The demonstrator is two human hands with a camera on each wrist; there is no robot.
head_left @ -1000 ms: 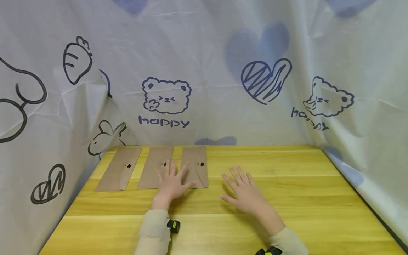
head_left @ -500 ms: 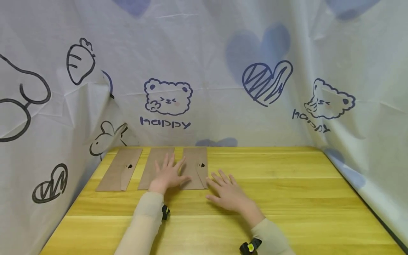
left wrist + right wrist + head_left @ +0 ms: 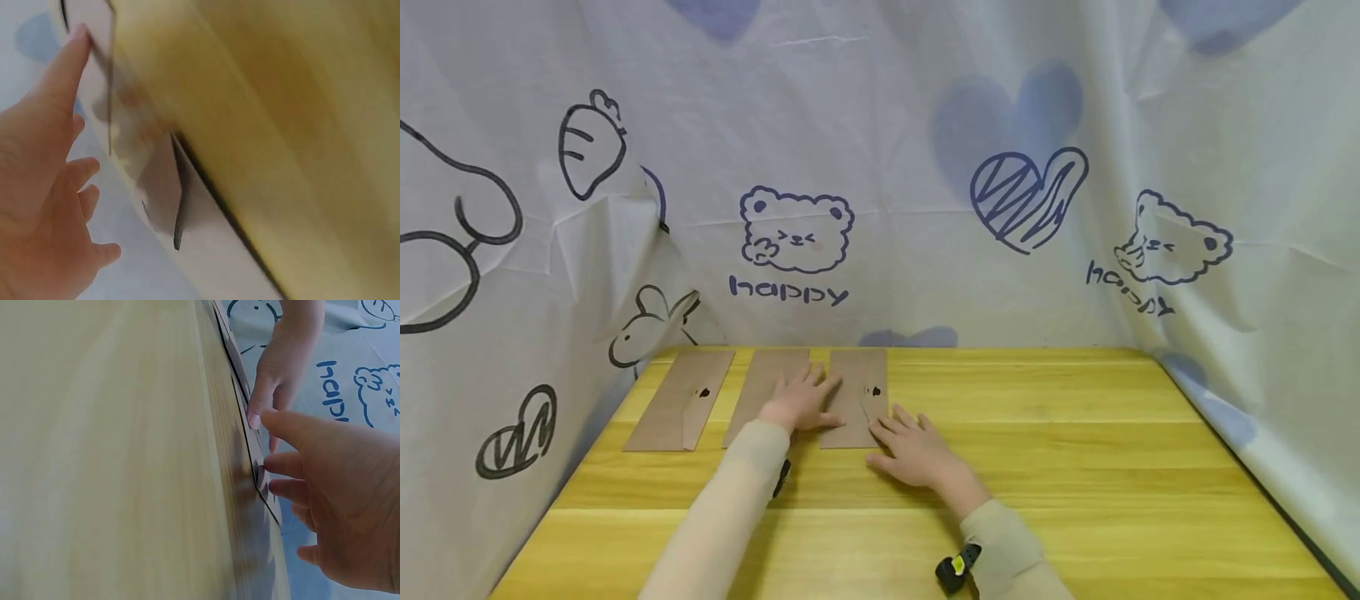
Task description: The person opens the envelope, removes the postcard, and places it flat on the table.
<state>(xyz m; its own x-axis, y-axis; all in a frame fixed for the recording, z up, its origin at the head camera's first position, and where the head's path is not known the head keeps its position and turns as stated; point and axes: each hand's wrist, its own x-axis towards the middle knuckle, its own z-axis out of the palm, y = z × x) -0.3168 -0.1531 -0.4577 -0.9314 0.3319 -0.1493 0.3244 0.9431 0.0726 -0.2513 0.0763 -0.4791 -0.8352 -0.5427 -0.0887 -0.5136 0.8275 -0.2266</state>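
Three flat brown paper envelopes lie in a row on the wooden table in the head view: a left one (image 3: 666, 404), a middle one (image 3: 756, 387) and a right one (image 3: 856, 371). Each has a small dark mark; the middle one's is covered by my left hand (image 3: 799, 402). That hand spreads over the gap between the middle and right envelopes, thumb at the right envelope. At the right envelope's near right corner is my right hand (image 3: 917, 454), fingers extended. The right wrist view shows its fingertips (image 3: 275, 464) close by the envelope's lifted flap (image 3: 260, 476).
The yellow wooden table (image 3: 1075, 475) extends to the right and toward the front. A white cloth (image 3: 910, 267) with printed bears, hearts and a carrot hangs behind it and along both sides. Both wrists carry a small black camera, the right one (image 3: 955, 571) showing plainly.
My right hand has moved left, from bare table to the right envelope's edge. My left hand has shifted slightly, uncovering the near part of the right envelope. The envelopes stay in place.
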